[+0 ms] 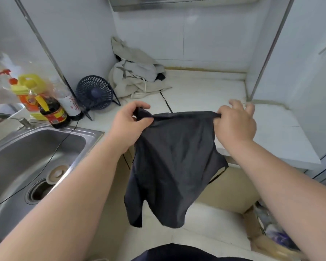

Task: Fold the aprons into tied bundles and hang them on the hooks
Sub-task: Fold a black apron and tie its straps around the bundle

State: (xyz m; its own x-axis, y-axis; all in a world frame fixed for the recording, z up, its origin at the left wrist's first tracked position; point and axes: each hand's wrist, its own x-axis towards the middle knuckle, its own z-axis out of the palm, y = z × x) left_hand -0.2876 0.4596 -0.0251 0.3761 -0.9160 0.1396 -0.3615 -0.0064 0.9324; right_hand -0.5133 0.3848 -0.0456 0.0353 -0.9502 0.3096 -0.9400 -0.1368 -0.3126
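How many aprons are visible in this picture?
2: a dark apron held by left hand and right hand; a beige apron heaped in the counter corner. Some dark cloth there may be a third.

Single head-worn view looks forward and down, close over the counter (205,91).

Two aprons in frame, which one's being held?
The dark apron, its top edge pinched by left hand and right hand. The beige apron lies crumpled at the back of the counter, untouched.

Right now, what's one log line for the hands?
left hand: pinches apron corner | right hand: pinches other corner | apron: hangs open, not folded | cloth pile: on counter
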